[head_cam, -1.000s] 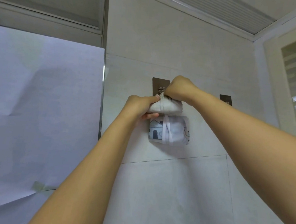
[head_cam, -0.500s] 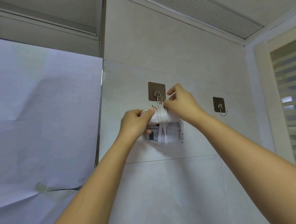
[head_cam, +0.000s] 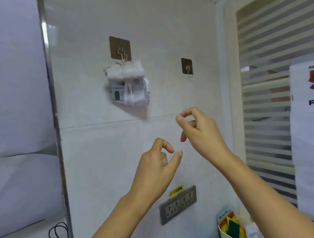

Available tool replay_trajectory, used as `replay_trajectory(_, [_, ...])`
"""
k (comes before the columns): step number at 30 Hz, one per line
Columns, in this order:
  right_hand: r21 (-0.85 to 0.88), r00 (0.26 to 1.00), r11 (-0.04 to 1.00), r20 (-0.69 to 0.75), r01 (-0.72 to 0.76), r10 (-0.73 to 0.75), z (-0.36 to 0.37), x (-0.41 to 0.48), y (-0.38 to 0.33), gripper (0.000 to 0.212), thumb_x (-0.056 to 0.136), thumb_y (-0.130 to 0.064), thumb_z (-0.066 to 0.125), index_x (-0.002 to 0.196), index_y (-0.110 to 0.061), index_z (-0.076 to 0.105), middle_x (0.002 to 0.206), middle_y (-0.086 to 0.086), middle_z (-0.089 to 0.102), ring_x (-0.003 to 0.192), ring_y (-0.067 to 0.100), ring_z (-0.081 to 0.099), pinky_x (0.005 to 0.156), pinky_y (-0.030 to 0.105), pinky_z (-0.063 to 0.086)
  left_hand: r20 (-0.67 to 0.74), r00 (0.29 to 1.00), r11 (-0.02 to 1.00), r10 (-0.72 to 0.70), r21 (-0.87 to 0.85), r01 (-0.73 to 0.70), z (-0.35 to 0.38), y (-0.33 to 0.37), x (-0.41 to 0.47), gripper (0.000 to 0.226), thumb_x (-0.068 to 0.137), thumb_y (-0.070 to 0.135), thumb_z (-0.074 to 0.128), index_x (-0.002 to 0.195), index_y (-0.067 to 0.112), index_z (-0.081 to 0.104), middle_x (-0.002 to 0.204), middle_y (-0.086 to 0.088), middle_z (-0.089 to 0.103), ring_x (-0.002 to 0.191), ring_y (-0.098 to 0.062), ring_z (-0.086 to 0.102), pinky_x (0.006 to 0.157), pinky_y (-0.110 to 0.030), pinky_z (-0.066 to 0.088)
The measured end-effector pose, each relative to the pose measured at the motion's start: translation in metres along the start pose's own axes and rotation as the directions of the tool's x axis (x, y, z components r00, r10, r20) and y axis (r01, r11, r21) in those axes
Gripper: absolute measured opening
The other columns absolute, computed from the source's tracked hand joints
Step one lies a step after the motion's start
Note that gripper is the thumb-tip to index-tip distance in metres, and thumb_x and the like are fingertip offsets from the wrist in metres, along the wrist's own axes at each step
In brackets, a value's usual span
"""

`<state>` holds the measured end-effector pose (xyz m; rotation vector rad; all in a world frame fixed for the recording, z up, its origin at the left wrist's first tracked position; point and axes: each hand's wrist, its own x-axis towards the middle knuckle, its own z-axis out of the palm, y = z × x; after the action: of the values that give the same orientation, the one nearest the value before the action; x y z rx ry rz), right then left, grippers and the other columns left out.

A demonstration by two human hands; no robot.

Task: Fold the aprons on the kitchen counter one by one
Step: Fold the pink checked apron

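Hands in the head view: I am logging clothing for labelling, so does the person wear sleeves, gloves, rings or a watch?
Nothing worn shows. The left hand and right hand are bare, with no gloves or rings visible, and the nails look short and unpainted. The left forearm and right forearm are uncovered to the frame's edge: no sleeve, watch or bracelet in sight.

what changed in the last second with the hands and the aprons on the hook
The left hand and right hand let go of the plain apron bundle and drew back, down and to the right; both now hold nothing. That bundle and the printed apron bundle below it stayed hanging on the left hook; the right hook stayed bare.
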<state>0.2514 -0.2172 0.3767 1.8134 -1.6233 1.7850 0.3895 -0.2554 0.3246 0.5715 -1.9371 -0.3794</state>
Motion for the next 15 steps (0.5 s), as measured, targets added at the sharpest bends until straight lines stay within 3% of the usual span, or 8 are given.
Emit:
replay_trajectory(6, [-0.188, 0.932, 0.934, 0.145, -0.303, 0.331, -0.039, -0.093, 0.093, 0.022, 0.095, -0.040, 0.050, 0.105, -0.021, 0.056, 0.079, -0.001, 0.071, 0.048, 0.000, 0.057, 0.051, 0.021, 0.043, 0.263, 0.955, 0.988, -0.133, -0.039, 0.149, 0.093, -0.029, -0.059, 0.017, 0.090, 0.034, 0.061, 0.096, 0.021, 0.051, 0.054, 0.008, 0.048, 0.050, -0.004, 0.046, 0.052, -0.020, 0.034])
replay_trajectory(9, [-0.267, 0.889, 0.870, 0.086, -0.414, 0.449, -0.081, -0.144, 0.133, 0.017, 0.091, -0.032, 0.058, 0.100, -0.019, 0.055, 0.090, -0.002, 0.066, 0.066, 0.011, 0.065, 0.061, 0.028, 0.050, 0.409, 0.899, 0.981, -0.157, -0.044, 0.191, 0.142, -0.029, -0.090, 0.019, 0.088, 0.031, 0.066, 0.090, 0.023, 0.049, 0.060, 0.005, 0.054, 0.057, -0.010, 0.057, 0.055, -0.027, 0.043])
replay_trajectory(11, [-0.337, 0.853, 0.807, 0.023, -0.484, 0.521, -0.115, -0.184, 0.160, 0.016, 0.085, -0.021, 0.065, 0.091, -0.018, 0.050, 0.093, 0.000, 0.058, 0.080, 0.017, 0.057, 0.070, 0.033, 0.046, 0.486, 0.856, 0.969, -0.179, -0.062, 0.238, 0.176, -0.024, -0.113, 0.026, 0.085, 0.028, 0.069, 0.077, 0.022, 0.046, 0.062, 0.003, 0.057, 0.060, -0.015, 0.058, 0.060, -0.034, 0.047])
replay_trajectory(15, [-0.385, 0.707, 0.616, -0.157, -0.687, 0.690, -0.185, -0.283, 0.211, 0.027, 0.082, -0.010, 0.063, 0.072, -0.018, 0.039, 0.090, 0.008, 0.051, 0.080, 0.021, 0.046, 0.065, 0.028, 0.034, 0.584, 0.789, 0.959, -0.190, -0.061, 0.276, 0.237, -0.012, -0.167, 0.043, 0.084, 0.025, 0.071, 0.058, 0.020, 0.037, 0.059, 0.005, 0.046, 0.056, -0.007, 0.042, 0.057, -0.021, 0.033])
